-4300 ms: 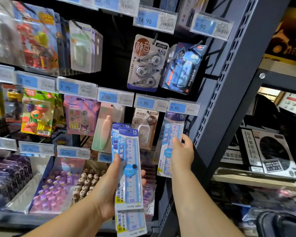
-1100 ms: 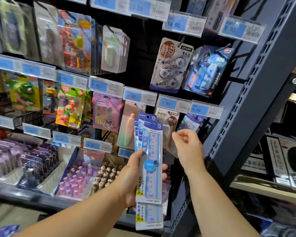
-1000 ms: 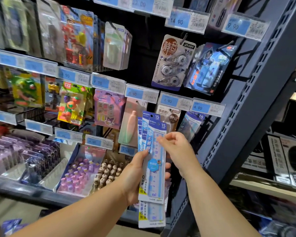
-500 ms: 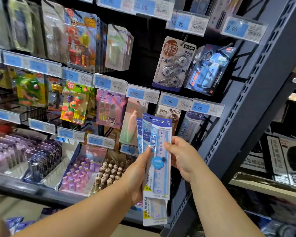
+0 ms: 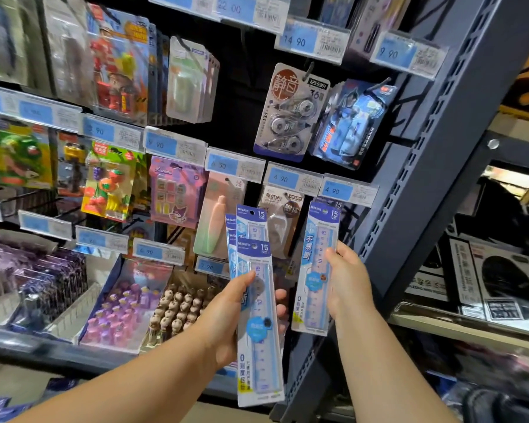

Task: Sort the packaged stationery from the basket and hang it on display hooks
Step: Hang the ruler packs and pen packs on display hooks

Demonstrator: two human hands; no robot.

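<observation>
My left hand (image 5: 229,312) grips a fanned stack of blue packaged 15 cm rulers (image 5: 257,306), held upright in front of the lower shelf. My right hand (image 5: 347,279) holds a single packaged ruler (image 5: 316,264) by its right edge. The top of that ruler sits just under the 4.90 price tag (image 5: 347,190) at the far right of the rack. The hook behind that tag is hidden. Whether the pack's hole is on the hook cannot be seen.
Hanging packs fill the rack: correction tape cards (image 5: 290,114), a pink and green pen pack (image 5: 219,227), eraser sets (image 5: 110,181). Trays of small purple and brown items (image 5: 153,303) sit on the shelf below. A grey slotted upright (image 5: 422,184) stands just right of my right hand.
My right hand took one ruler pack off the stack in my left hand and carried it right and up to the 4.90 tag. The stack dropped slightly lower.
</observation>
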